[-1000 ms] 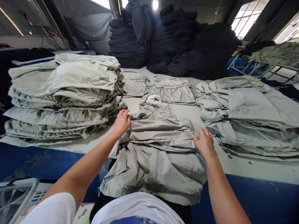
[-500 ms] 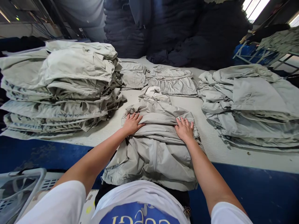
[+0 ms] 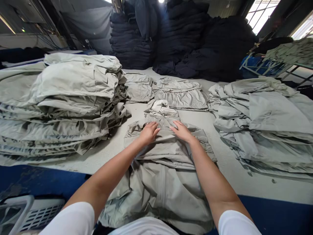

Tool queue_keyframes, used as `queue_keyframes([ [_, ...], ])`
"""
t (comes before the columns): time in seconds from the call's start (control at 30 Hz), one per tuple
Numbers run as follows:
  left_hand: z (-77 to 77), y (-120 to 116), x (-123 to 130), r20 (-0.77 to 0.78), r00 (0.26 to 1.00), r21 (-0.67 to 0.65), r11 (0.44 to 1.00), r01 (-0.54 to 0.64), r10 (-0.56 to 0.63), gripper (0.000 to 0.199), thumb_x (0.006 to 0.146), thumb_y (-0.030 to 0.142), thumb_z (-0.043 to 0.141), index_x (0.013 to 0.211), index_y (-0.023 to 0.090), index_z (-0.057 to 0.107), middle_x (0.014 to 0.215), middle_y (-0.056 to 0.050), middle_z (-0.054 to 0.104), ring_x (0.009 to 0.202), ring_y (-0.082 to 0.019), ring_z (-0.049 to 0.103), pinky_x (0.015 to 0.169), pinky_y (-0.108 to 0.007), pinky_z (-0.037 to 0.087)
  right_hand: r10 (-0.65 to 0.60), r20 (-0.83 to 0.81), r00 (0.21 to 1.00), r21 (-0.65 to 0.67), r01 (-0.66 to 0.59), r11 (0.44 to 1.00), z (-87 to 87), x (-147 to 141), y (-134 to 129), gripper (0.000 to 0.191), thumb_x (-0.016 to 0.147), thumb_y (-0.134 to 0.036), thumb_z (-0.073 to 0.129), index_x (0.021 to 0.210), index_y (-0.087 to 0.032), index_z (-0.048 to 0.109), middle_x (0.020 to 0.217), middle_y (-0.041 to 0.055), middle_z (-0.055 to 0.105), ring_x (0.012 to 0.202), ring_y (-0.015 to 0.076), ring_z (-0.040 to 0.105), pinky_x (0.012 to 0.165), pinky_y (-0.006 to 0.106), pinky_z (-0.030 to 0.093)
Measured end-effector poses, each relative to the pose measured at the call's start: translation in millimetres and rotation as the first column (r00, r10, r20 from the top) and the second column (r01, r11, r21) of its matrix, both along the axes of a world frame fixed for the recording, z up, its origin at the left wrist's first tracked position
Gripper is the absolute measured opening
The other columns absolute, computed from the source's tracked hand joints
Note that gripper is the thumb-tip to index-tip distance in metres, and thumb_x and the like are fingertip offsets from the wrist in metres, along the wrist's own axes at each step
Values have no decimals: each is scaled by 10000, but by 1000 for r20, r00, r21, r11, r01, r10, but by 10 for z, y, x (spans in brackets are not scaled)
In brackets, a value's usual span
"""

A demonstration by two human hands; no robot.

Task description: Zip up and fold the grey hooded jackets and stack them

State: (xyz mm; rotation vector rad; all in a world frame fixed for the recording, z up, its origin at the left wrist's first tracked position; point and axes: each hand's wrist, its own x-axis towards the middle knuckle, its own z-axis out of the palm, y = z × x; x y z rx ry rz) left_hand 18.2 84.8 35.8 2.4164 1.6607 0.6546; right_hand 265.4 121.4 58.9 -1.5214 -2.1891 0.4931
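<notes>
Resting left grip (image 3: 149,133) and right grip (image 3: 182,131) on jacket (image 3: 163,186), fingers loosely extended, pinching no visible cloth. Now closer together, drawn in from wider spots half a second ago; probably means working the middle, not the sides. Lying on counter (image 3: 232,169) between left pile (image 3: 73,98) and right pile (image 3: 276,130): jacket, near end over edge.
</notes>
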Motion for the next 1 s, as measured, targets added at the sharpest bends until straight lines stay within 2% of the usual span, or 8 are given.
queue_keyframes([
  [0.1,-32,351,261,71,996,11,999,-52,52,457,1083,289,433,1474,132,610,1569,-164,590,1495,-264,522,1279,-453,380,-3,-55,998,77,7,997,-82,-288,439,441,1017,-284,571,1422,-153,685,1493,162,648,1447,266,559,1261,428,383],
  [0.2,-193,551,434,58,991,-18,992,-123,124,470,1042,261,515,1481,120,599,1598,-192,549,1529,-323,476,1286,-560,343,-17,-59,998,96,22,995,-293,-449,768,423,990,-207,574,1389,-161,706,1462,155,672,1430,264,572,1242,440,407],
  [0.33,-425,603,439,37,989,-17,989,-144,145,538,1012,334,598,1515,148,567,1641,-187,497,1579,-341,395,1297,-595,302,-41,-61,997,119,48,992,-637,-404,934,443,983,-249,592,1411,-183,689,1495,158,644,1464,306,518,1235,526,394],
  [0.43,-484,607,377,87,989,-26,993,-118,119,589,985,338,645,1532,147,539,1634,-192,506,1575,-339,401,1301,-582,303,-18,-38,999,144,24,989,-763,-325,951,541,985,-283,581,1523,-227,591,1531,141,615,1468,306,493,1218,542,396],
  [0.57,-480,634,344,210,972,-35,994,-102,107,709,930,285,713,1578,153,459,1617,-211,520,1561,-356,420,1295,-615,300,16,2,1000,105,-17,994,-734,-296,962,693,959,-235,567,1638,-209,431,1549,146,588,1461,314,459,1208,542,382],
  [0.77,-460,662,312,395,913,0,994,-113,104,833,877,184,715,1629,175,358,1615,-211,511,1521,-339,476,1270,-564,377,44,-73,996,95,-37,995,-673,-280,955,727,917,-224,583,1628,-185,440,1291,134,707,1272,329,533,1173,538,405],
  [0.9,-454,645,300,417,904,37,993,-114,88,788,889,157,672,1619,175,375,1607,-200,521,1514,-326,482,1267,-535,393,2,-62,998,87,3,996,-662,-328,929,717,953,-269,554,1648,-167,407,1490,161,608,1378,346,457,1205,552,357],
  [1.0,-455,624,314,389,917,39,992,-117,93,788,872,132,681,1605,154,391,1582,-214,545,1484,-339,511,1249,-541,412,21,-46,999,53,-18,998,-638,-362,915,761,944,-227,543,1679,-208,348,1511,136,614,1416,342,429,1233,595,286],
])
